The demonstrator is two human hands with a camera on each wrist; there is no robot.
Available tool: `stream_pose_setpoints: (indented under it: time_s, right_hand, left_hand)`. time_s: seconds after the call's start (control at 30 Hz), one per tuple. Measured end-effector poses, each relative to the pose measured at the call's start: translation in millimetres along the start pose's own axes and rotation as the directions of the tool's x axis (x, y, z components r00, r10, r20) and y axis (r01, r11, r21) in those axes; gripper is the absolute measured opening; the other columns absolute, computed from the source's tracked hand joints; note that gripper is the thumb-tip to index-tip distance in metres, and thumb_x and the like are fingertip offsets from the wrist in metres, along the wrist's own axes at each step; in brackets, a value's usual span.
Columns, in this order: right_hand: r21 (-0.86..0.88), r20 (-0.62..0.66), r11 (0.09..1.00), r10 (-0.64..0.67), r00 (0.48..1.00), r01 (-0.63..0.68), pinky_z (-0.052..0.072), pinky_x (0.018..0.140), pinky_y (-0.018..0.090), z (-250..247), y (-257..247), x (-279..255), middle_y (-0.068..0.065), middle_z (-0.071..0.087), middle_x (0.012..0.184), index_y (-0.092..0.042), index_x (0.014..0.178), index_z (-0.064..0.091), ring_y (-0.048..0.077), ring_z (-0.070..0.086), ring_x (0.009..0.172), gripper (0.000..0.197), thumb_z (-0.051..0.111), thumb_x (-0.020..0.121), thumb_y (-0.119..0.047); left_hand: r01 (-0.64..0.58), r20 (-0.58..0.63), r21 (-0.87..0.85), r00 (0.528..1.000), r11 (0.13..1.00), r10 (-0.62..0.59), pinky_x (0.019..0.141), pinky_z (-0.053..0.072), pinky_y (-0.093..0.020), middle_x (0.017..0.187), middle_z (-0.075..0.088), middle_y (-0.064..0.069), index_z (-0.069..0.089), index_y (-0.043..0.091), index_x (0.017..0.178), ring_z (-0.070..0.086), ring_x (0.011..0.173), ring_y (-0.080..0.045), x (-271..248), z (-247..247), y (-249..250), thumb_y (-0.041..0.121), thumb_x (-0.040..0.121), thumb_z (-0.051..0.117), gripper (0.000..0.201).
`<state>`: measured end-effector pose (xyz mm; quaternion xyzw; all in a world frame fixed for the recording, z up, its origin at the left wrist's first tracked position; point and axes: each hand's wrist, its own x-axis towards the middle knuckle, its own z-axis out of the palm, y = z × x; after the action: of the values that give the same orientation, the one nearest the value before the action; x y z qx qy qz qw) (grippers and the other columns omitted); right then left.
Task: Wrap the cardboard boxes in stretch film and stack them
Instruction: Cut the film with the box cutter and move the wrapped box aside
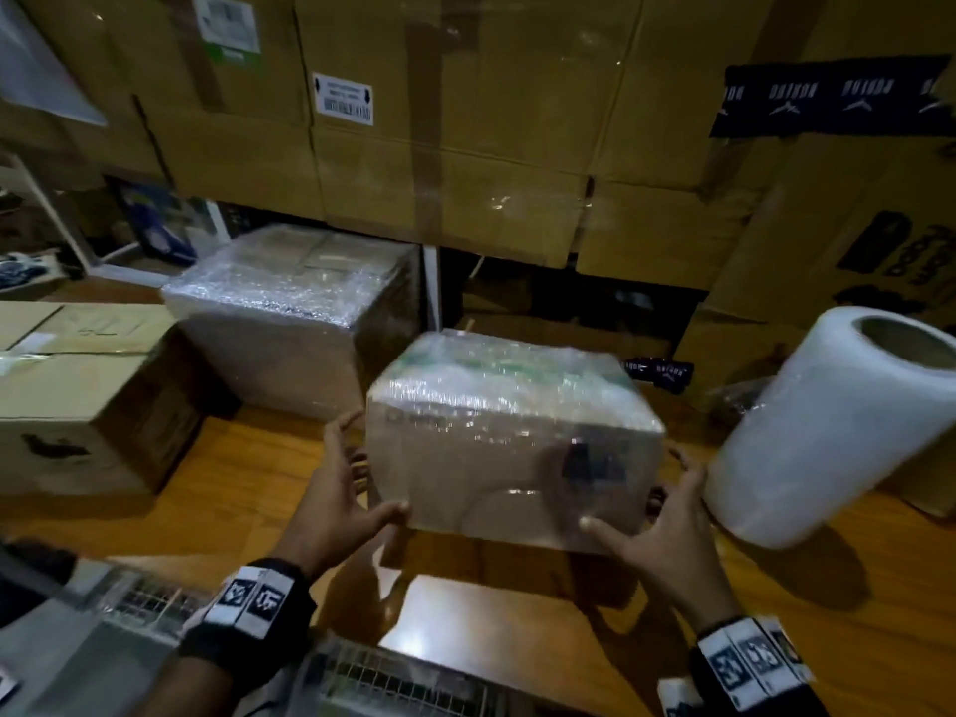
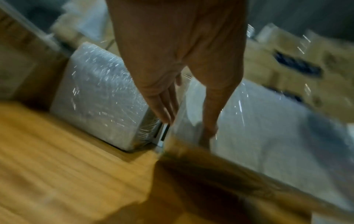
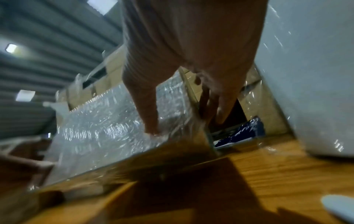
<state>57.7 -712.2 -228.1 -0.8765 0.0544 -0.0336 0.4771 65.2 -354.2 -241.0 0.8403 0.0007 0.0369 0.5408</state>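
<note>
Both the left hand [image 1: 336,504] and right hand [image 1: 667,535] hold the film-wrapped box [image 1: 496,406] straight-fingered; its print is unreadably blurred.

Film-wrapped box [image 1: 512,437] tilted, lifted clear; second wrapped box [image 1: 289,313] behind-left; unwrapped box [image 1: 77,395] far left; film roll [image 1: 827,426] standing right.

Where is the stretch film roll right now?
In the head view, the stretch film roll stands at the right on the wooden surface, beside the right hand that presses the wrapped box.
</note>
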Motion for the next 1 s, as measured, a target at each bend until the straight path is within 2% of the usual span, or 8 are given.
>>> stream_pose_setpoints:
  time_s: [0.1,0.23,0.37,0.47,0.67,0.73,0.87,1.0]
  right_hand:
    - [-0.033,0.016,0.994,-0.103,0.995,0.104,0.039,0.116,0.042,1,14,-8,0.005,0.038,0.160,-0.034,0.162,0.007,0.014,0.039,0.140,0.143,0.102,0.055,-0.030]
    - [-0.083,-0.038,0.972,-0.225,0.974,0.221,0.031,0.117,0.037,2,19,-19,-0.003,0.026,0.167,-0.041,0.163,0.001,0.011,0.028,0.146,0.140,0.098,0.061,-0.043]
    - [-0.192,-0.004,0.900,-0.400,0.917,0.392,0.046,0.109,0.034,2,24,-21,-0.002,0.039,0.158,-0.061,0.150,0.027,0.019,0.039,0.145,0.106,0.093,0.070,-0.041]
    - [-0.164,0.010,0.885,-0.441,0.898,0.436,0.055,0.103,0.041,-1,22,-20,-0.002,0.046,0.153,-0.069,0.136,0.040,0.022,0.047,0.141,0.092,0.094,0.068,-0.041]
    - [-0.183,-0.017,0.802,-0.581,0.814,0.569,0.056,0.098,0.044,-18,-25,-4,0.003,0.042,0.157,-0.051,0.147,0.047,0.028,0.049,0.139,0.092,0.091,0.066,-0.049]
    - [-0.176,-0.049,0.765,-0.635,0.771,0.619,0.055,0.100,0.046,-25,-47,1,0.004,0.041,0.159,-0.047,0.148,0.049,0.029,0.049,0.140,0.088,0.085,0.068,-0.053]
    - [-0.179,-0.101,0.701,-0.711,0.696,0.690,0.055,0.102,0.054,-34,-94,9,0.007,0.043,0.159,-0.045,0.146,0.053,0.030,0.047,0.143,0.083,0.081,0.070,-0.055]
    - [-0.202,-0.163,0.612,-0.791,0.590,0.764,0.053,0.104,0.052,-43,-147,15,0.007,0.051,0.152,-0.032,0.136,0.066,0.029,0.053,0.138,0.074,0.089,0.068,-0.050]
  left_hand:
    - [0.025,0.064,0.043,0.998,0.999,-0.028,0.101,0.057,-0.040,0.137,0.057,0.014,-0.003,0.058,0.156,0.063,0.119,-0.006,-4,-1,-10,0.013,0.061,0.099,0.147]
    - [-0.086,0.055,0.062,0.995,0.994,0.083,0.116,0.044,-0.046,0.159,0.046,0.003,-0.014,0.056,0.157,0.050,0.142,-0.014,-10,1,0,0.036,0.064,0.098,0.147]
    - [-0.168,0.082,0.157,0.984,0.973,0.157,0.119,0.040,-0.045,0.167,0.028,0.012,0.002,0.053,0.161,0.034,0.152,-0.011,-27,8,4,0.035,0.068,0.095,0.132]
    - [-0.190,0.059,0.206,0.982,0.960,0.182,0.110,0.050,-0.050,0.161,0.038,0.018,0.028,0.051,0.157,0.049,0.141,-0.013,-38,4,6,0.030,0.074,0.090,0.105]
    - [-0.245,-0.083,0.285,0.957,0.926,0.279,0.099,0.056,-0.049,0.151,0.050,0.020,0.038,0.039,0.155,0.064,0.121,-0.012,-40,-22,42,0.021,0.079,0.091,0.094]
    - [-0.264,-0.133,0.307,0.940,0.914,0.316,0.095,0.057,-0.047,0.145,0.054,0.019,0.040,0.039,0.153,0.066,0.113,-0.011,-41,-35,63,0.028,0.080,0.090,0.090]
    - [-0.281,-0.171,0.429,0.908,0.858,0.383,0.099,0.057,-0.042,0.147,0.052,0.026,0.045,0.044,0.144,0.057,0.130,-0.003,-39,-76,106,0.041,0.070,0.094,0.089]
    - [-0.301,-0.136,0.485,0.901,0.821,0.411,0.089,0.061,-0.040,0.139,0.058,0.019,0.034,0.051,0.153,0.063,0.117,-0.004,-34,-115,135,0.050,0.069,0.092,0.101]
